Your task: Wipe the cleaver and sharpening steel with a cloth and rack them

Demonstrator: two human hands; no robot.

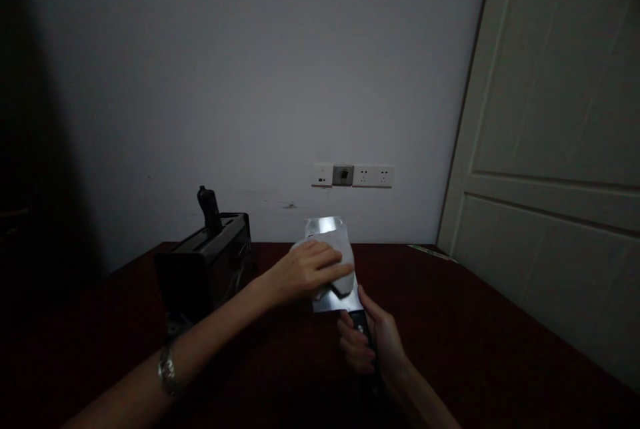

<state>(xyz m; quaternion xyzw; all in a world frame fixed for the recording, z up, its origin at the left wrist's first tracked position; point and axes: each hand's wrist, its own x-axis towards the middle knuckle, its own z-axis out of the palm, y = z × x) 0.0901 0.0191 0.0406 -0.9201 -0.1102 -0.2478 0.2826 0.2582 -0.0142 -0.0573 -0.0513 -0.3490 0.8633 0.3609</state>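
A cleaver (pixel 334 301) with a broad shiny blade and a black riveted handle is held blade up above the table. My right hand (pixel 377 339) is closed around its handle, thumb up by the base of the blade. Across the face of the blade my left hand (pixel 311 269) presses a white cloth (pixel 341 243), its fingers bent over the fabric. The cloth covers the middle of the blade; the top and the lower part of the metal show. A bracelet circles my left wrist.
On the left of the dark red table (pixel 430 322) stands a black knife block (pixel 215 262) with a black-handled knife (pixel 209 210) in it. Behind are a pale wall with sockets (pixel 373 176) and, at right, a panelled door (pixel 550 149). A thin strip (pixel 431 253) lies near the back edge.
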